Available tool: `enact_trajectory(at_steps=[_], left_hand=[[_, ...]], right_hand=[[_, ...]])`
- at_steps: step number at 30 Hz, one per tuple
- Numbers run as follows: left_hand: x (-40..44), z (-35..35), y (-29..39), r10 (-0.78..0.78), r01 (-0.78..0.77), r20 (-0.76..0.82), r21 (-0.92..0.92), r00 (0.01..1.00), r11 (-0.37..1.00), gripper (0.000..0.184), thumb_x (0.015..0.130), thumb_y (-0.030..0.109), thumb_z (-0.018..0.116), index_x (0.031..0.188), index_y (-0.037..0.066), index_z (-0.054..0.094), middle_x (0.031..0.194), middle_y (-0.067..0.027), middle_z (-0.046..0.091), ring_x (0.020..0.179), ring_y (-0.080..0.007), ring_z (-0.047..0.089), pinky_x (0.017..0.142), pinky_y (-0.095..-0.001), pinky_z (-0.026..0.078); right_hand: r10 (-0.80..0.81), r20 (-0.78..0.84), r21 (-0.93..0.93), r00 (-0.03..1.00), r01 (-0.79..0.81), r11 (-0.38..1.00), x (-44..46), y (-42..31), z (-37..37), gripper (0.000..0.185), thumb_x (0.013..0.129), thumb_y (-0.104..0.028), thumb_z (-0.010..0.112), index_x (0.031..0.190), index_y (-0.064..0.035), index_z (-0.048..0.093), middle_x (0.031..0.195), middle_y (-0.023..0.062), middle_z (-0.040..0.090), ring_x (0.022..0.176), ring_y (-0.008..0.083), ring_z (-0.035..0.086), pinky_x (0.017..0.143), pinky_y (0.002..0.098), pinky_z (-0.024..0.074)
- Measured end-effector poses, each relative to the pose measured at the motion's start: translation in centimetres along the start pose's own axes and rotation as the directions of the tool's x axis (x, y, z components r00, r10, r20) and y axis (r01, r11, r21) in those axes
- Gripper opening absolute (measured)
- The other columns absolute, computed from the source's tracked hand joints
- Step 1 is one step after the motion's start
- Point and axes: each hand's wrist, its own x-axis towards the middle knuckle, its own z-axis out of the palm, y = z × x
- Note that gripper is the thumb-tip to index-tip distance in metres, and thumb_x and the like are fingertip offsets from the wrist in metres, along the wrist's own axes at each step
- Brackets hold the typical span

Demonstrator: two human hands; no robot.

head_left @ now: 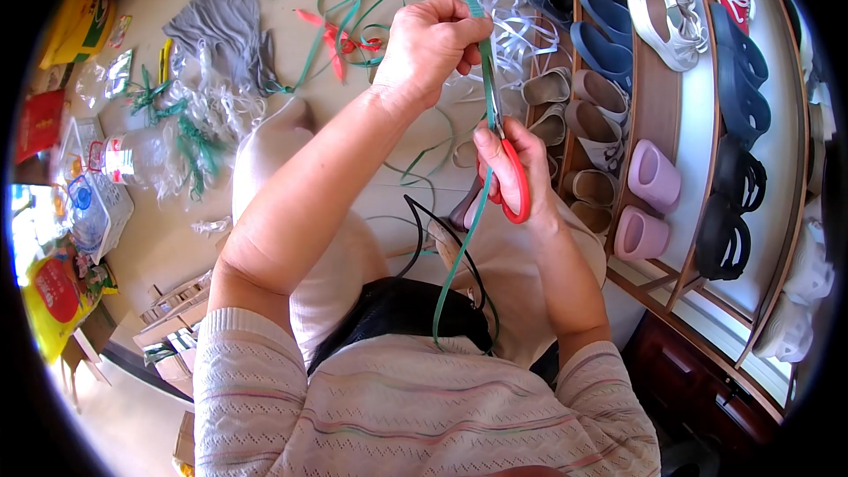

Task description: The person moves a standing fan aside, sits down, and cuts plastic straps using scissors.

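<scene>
My left hand (428,49) is closed, pinching a flat green plastic strap (488,79) between thumb and fingers. Below it on the right, my right hand (530,159) grips a pair of scissors with red handles (515,184). Their blades point up and lie against the strap; whether they are apart or closed on it I cannot make out. From there the green strap runs down in a long curve to my lap. A dark bag (397,309) with thin black handles (417,212) rests on my lap.
Loose green strapping (353,13), white strips (499,0) and red ribbon pieces (334,42) lie on the floor ahead. A grey cloth (225,22) and a large clear bottle (141,156) are on the left. A wooden shoe rack (658,110) with several shoes stands close on the right.
</scene>
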Motion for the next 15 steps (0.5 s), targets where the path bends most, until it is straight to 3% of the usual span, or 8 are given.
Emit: enact_trajectory(at_steps=[2, 5, 15], left_hand=[[0.10, -0.23, 0.30, -0.014, 0.014, -0.008, -0.019, 1.000, 1.000, 0.014, 0.077, 0.012, 0.065, 0.071, 0.004, 0.056, 0.057, -0.0025, 0.053, 0.047, -0.0091, 0.047, 0.046, -0.0220, 0.037], [0.54, -0.63, 0.65, -0.015, 0.014, -0.025, -0.038, 1.000, 0.999, 0.013, 0.077, 0.011, 0.065, 0.071, 0.004, 0.055, 0.057, -0.0029, 0.053, 0.047, -0.0095, 0.047, 0.046, -0.0220, 0.037], [-0.03, 0.04, 0.07, -0.019, 0.019, -0.003, -0.017, 1.000, 1.000, 0.013, 0.077, 0.011, 0.065, 0.072, 0.003, 0.055, 0.059, -0.0033, 0.054, 0.047, -0.0103, 0.048, 0.046, -0.0224, 0.038]], right_hand=[[-0.002, 0.025, -0.020, 1.000, 0.002, 1.000, -0.11, -0.25, 0.10, 0.029, 0.085, -0.031, 0.059, 0.084, -0.0033, 0.050, 0.052, -0.0011, 0.043, 0.039, 0.0057, 0.036, 0.036, 0.0208, 0.0266], [0.010, -0.005, 0.057, 1.000, -0.010, 0.998, -0.14, 0.42, 0.43, 0.029, 0.080, -0.034, 0.065, 0.080, -0.0063, 0.055, 0.054, -0.0070, 0.041, 0.040, 0.0019, 0.034, 0.035, 0.0189, 0.0242], [-0.017, 0.004, 0.022, 1.000, 0.017, 1.000, 0.30, 0.37, -0.18, 0.030, 0.081, -0.034, 0.064, 0.082, -0.0053, 0.055, 0.052, -0.0066, 0.041, 0.039, 0.0024, 0.035, 0.035, 0.0192, 0.0263]])
